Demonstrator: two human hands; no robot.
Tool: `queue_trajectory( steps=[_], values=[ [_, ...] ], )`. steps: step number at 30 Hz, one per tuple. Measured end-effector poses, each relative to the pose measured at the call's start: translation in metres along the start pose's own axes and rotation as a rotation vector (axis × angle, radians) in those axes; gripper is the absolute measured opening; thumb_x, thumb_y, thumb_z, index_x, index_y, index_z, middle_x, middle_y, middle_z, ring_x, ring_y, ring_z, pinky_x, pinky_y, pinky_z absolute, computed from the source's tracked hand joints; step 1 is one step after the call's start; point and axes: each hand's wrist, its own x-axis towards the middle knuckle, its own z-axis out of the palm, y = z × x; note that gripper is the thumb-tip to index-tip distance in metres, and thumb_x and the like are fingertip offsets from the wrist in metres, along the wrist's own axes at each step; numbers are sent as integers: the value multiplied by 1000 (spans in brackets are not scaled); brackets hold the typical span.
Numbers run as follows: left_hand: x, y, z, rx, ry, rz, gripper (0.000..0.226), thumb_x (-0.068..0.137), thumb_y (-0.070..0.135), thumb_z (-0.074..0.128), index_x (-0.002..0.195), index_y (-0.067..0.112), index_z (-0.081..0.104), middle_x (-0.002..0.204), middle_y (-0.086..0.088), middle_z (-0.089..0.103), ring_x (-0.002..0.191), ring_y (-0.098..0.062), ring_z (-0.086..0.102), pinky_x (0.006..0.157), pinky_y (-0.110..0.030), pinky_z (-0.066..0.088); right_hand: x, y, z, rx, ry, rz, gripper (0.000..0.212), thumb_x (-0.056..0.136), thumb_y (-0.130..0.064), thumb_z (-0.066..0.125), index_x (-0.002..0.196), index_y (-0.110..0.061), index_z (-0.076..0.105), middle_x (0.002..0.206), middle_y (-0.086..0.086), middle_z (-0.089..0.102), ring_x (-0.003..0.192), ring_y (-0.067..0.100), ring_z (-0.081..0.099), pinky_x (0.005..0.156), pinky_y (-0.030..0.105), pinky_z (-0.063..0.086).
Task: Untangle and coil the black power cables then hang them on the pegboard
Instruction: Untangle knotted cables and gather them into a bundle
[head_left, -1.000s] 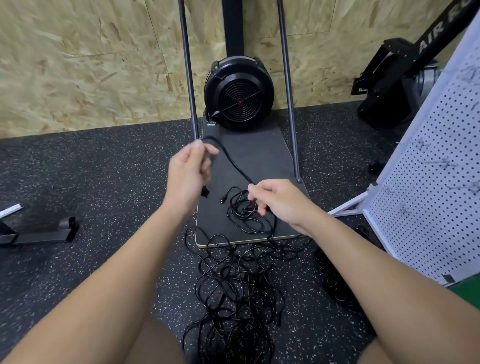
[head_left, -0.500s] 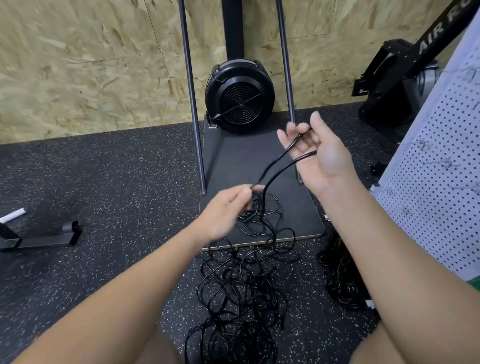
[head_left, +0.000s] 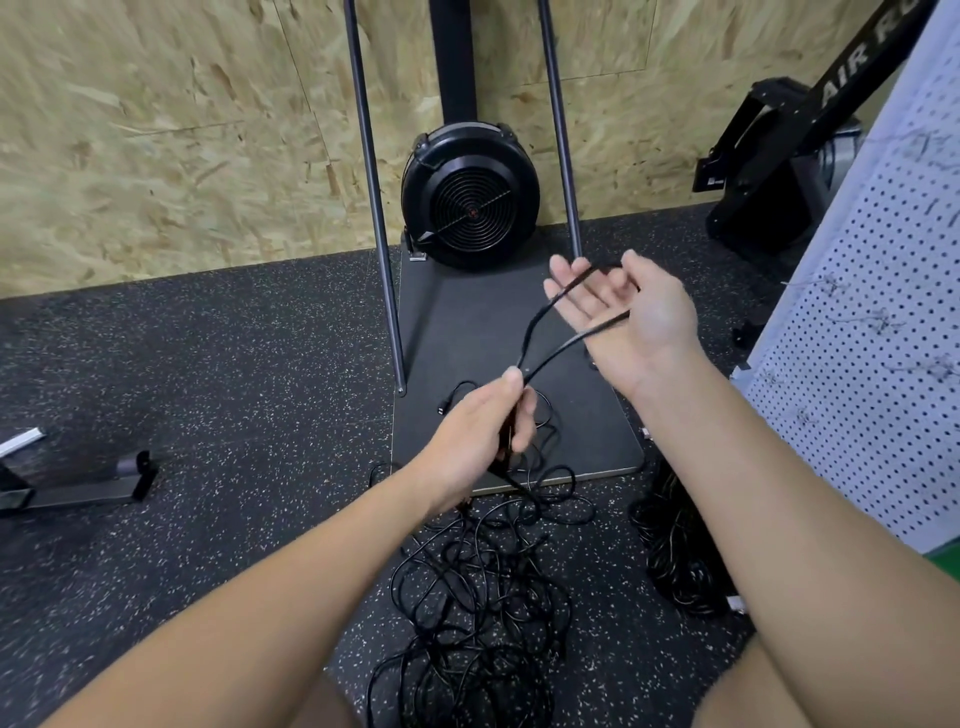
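Note:
A black power cable (head_left: 550, 353) runs as a doubled strand between my two hands. My left hand (head_left: 480, 434) grips both strands low over the dark platform. My right hand (head_left: 626, 312) is raised, palm up, fingers spread and straight, with the cable's loop draped round the fingers and across the palm. Below my arms a large tangle of black cable (head_left: 478, 597) lies on the speckled floor. A second dark cable bundle (head_left: 675, 561) lies under my right forearm. A loose plug end (head_left: 443, 408) rests on the platform. The white pegboard (head_left: 883, 374) leans at the right.
A black fan-wheel machine (head_left: 470, 197) with two upright metal rods stands on the dark platform (head_left: 488, 322) against the chipboard wall. Another black machine (head_left: 779, 171) stands at the far right. A low metal foot (head_left: 83, 486) lies at the left.
My right hand lifted a cable loop up and to the right, then opened its fingers under it. My left hand came down to the middle and took both strands.

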Motion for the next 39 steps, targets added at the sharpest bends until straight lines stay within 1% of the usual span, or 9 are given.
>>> queue_trajectory(
  steps=[5,11,15,17,20,23,27,35,39],
  values=[
    [8,4,-8,-59,79,28,53,117,52,42,95,4,48,65,-6,38,69,-26,31,76,-45,31,0,21,-9,-129,-16,110,40,120,-16,39,86,-6,56,106,27,71,111,51,78,98,62,62],
    [-1,7,4,-136,-137,-68,52,120,50,30,103,9,57,65,-2,24,62,-22,13,56,-36,14,-10,17,8,92,-144,109,38,121,-25,36,86,-14,46,120,31,75,117,54,74,110,65,54],
    [-1,16,-3,-38,-198,-46,58,120,52,27,96,4,47,69,-3,25,63,-22,17,54,-34,18,-8,12,8,172,-124,108,41,120,-28,36,82,-16,44,95,18,71,84,31,76,102,52,58],
    [-3,17,-4,-96,-204,-32,50,120,48,32,94,6,44,71,-7,20,61,-21,16,51,-30,19,-2,15,6,184,-98,84,39,120,-27,35,84,-17,43,80,10,58,62,22,53,88,42,56],
    [-3,23,-5,-266,-154,-67,42,120,47,35,86,22,38,68,-2,15,59,-15,10,48,-26,12,2,17,5,152,-130,59,39,120,-32,42,85,-16,48,95,12,70,82,25,72,102,47,57],
    [1,31,-15,-370,-89,-82,43,119,49,35,83,26,27,66,3,18,57,-14,9,48,-27,8,2,26,-1,-274,-148,50,43,112,-54,55,105,-13,64,137,12,75,129,27,73,119,54,49],
    [14,37,-33,-605,54,-68,46,119,52,34,79,29,38,64,7,16,52,-9,9,43,-23,9,-15,68,-21,-845,-308,258,102,88,-88,58,158,-14,51,145,5,70,132,20,69,127,55,40],
    [32,39,-88,-958,246,-30,48,117,53,40,76,27,42,65,11,17,49,-5,13,37,-22,11,-41,101,-53,-1608,-757,448,66,102,-84,41,120,-31,76,119,-17,78,121,2,67,119,41,42],
    [27,36,-110,-842,270,-54,48,117,52,41,77,27,44,70,10,14,54,-7,11,39,-22,12,-32,95,-61,-1721,-656,381,68,106,-77,40,96,-22,78,95,-10,79,100,8,71,117,47,46]
  ],
)
